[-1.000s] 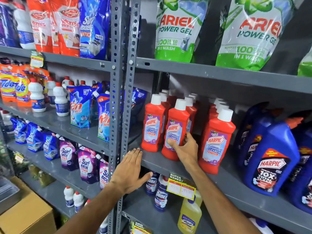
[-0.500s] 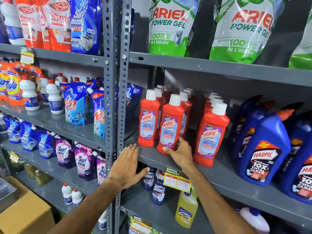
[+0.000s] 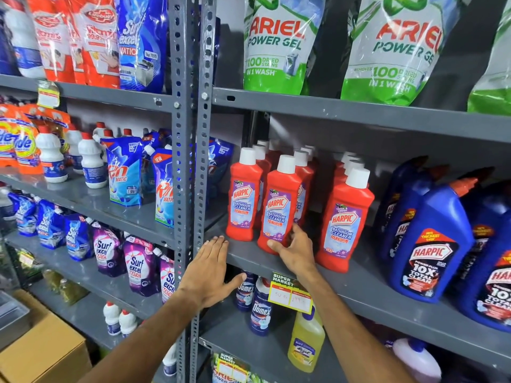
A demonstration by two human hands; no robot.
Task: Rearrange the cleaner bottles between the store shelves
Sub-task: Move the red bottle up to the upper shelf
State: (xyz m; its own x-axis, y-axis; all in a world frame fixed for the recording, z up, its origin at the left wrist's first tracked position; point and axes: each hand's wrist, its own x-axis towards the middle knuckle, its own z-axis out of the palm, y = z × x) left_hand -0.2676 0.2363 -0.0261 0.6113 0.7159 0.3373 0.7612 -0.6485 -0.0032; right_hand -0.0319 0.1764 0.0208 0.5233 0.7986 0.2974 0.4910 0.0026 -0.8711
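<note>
The lower part of a red Harpic bottle [image 3: 279, 208], standing upright at the front of the grey shelf [image 3: 359, 288], is clasped by the right hand [image 3: 294, 251]. The left hand [image 3: 211, 275] is spread flat, holding nothing, against the shelf's front edge beside the upright post [image 3: 190, 161].

Shelving: grey steel shelves [image 3: 359, 114] on perforated uprights [image 3: 193, 161], several tiers, two bays side by side.
Back wall: pale behind the left bay, shadowed behind the right.
Lower left: a cardboard box [image 3: 41, 352].
Light: bright, even, glinting off plastic packaging.
</note>
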